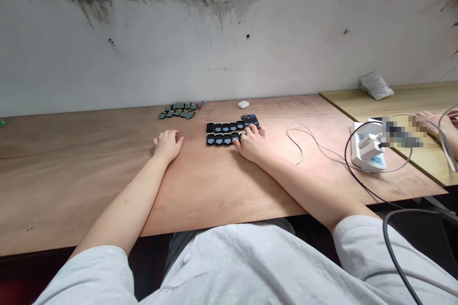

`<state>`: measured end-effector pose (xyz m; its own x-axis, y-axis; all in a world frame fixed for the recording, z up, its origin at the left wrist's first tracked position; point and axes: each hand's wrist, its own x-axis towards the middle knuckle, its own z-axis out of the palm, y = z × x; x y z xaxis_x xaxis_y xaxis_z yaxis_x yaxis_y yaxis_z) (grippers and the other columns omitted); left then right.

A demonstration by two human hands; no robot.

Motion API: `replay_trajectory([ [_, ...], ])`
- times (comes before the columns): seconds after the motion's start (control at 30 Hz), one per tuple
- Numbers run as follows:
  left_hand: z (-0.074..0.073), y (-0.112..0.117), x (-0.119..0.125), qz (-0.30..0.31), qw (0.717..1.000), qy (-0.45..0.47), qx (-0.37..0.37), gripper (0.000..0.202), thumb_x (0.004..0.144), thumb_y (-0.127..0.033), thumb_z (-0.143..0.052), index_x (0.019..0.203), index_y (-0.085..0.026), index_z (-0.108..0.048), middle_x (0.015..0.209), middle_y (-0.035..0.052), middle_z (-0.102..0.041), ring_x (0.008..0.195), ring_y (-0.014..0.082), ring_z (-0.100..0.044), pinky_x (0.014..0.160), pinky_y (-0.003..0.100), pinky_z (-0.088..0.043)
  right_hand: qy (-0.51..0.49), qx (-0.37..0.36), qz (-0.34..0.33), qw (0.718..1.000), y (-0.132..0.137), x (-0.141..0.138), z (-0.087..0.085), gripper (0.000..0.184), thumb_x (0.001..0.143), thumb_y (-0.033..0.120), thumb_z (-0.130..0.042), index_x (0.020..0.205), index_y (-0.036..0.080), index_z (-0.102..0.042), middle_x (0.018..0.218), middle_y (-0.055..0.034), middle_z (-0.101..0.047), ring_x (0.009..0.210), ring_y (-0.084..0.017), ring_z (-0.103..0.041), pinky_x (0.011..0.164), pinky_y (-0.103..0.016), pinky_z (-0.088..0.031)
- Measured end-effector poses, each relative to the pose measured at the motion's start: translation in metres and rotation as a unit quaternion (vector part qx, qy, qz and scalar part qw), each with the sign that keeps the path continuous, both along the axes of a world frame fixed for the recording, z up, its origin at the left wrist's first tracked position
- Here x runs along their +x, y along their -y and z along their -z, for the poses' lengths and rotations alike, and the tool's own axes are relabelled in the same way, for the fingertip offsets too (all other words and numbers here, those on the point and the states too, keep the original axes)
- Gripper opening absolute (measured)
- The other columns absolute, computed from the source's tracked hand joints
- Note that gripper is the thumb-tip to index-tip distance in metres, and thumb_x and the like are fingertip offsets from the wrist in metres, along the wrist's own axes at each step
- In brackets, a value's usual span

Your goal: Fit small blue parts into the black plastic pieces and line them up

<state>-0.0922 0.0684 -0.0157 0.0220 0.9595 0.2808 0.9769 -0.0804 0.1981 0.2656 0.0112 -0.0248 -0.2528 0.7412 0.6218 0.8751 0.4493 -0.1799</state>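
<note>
Two rows of several small black parts (223,134) with grey faces lie on the wooden table (89,171). My right hand (250,142) rests at the right end of these rows, fingers curled down onto the last parts; what they grip is hidden. Just behind it lies a dark phone (250,120) with a lit timer. My left hand (167,145) lies on the bare table left of the rows, fingers loosely curled, holding nothing I can see. A cluster of several flat greenish-grey pieces (179,110) sits farther back.
A white earbud case (244,104) lies near the wall. A white power strip with a plugged charger (369,151) and looping cables (304,145) sit at the right. Another person's hand (442,121) works at the adjoining lighter table (358,105). A white device (376,85) stands behind.
</note>
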Motion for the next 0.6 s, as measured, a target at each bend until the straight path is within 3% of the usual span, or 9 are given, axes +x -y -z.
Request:
replay_trajectory([
  [0.1,-0.002,0.005,0.008,0.016,0.999,-0.002,0.041,0.044,0.099,-0.047,-0.046,0.128,-0.020,-0.064,0.138,0.0190,-0.064,0.132,0.0387,-0.051,0.109,0.056,-0.039,0.007,-0.009,-0.003,1.000,0.006,-0.003,-0.005,0.040,0.104,0.041,-0.054,0.087,0.016,-0.080,0.106,-0.0218,-0.070,0.131,-0.043,-0.044,0.118,-0.074,-0.019],
  [0.2,-0.003,0.012,0.019,0.084,0.993,0.003,0.082,0.041,0.100,-0.044,-0.045,0.126,-0.019,-0.065,0.134,0.0174,-0.065,0.130,0.0362,-0.053,0.109,0.052,-0.040,0.039,-0.006,-0.027,0.999,0.011,-0.006,-0.010,0.041,0.105,0.037,-0.054,0.079,0.017,-0.079,0.102,-0.0197,-0.072,0.126,-0.041,-0.049,0.114,-0.070,-0.027],
  [0.3,-0.006,0.022,0.033,0.187,0.977,0.006,0.102,0.041,0.102,-0.042,-0.042,0.127,-0.018,-0.065,0.129,0.0161,-0.067,0.128,0.0341,-0.055,0.109,0.050,-0.042,0.090,-0.013,-0.150,0.985,0.017,-0.009,-0.014,0.037,0.105,0.033,-0.054,0.081,0.018,-0.078,0.105,-0.0164,-0.073,0.120,-0.036,-0.055,0.108,-0.059,-0.040],
  [0.37,-0.009,0.030,0.044,0.260,0.961,0.012,0.090,0.043,0.103,-0.042,-0.040,0.131,-0.017,-0.063,0.126,0.0158,-0.067,0.124,0.0321,-0.058,0.108,0.048,-0.045,0.129,-0.029,-0.259,0.957,0.021,-0.013,-0.016,0.031,0.104,0.035,-0.057,0.091,0.017,-0.078,0.116,-0.0149,-0.073,0.116,-0.031,-0.058,0.102,-0.050,-0.047],
  [0.43,-0.012,0.040,0.055,0.343,0.938,0.018,0.049,0.045,0.104,-0.043,-0.041,0.136,-0.018,-0.060,0.124,0.0147,-0.067,0.117,0.0291,-0.062,0.105,0.044,-0.048,0.144,-0.041,-0.320,0.936,0.025,-0.017,-0.016,0.025,0.102,0.037,-0.061,0.105,0.018,-0.077,0.127,-0.0140,-0.070,0.114,-0.029,-0.061,0.097,-0.045,-0.050],
  [0.6,-0.015,0.059,0.082,0.446,0.895,0.009,-0.017,0.052,0.097,-0.060,-0.056,0.129,-0.021,-0.063,0.125,0.0148,-0.063,0.112,0.0298,-0.063,0.100,0.043,-0.051,0.115,-0.039,-0.338,0.933,0.025,-0.023,-0.011,0.023,0.103,0.034,-0.060,0.112,0.019,-0.075,0.126,-0.0144,-0.068,0.106,-0.025,-0.065,0.092,-0.042,-0.053],
])
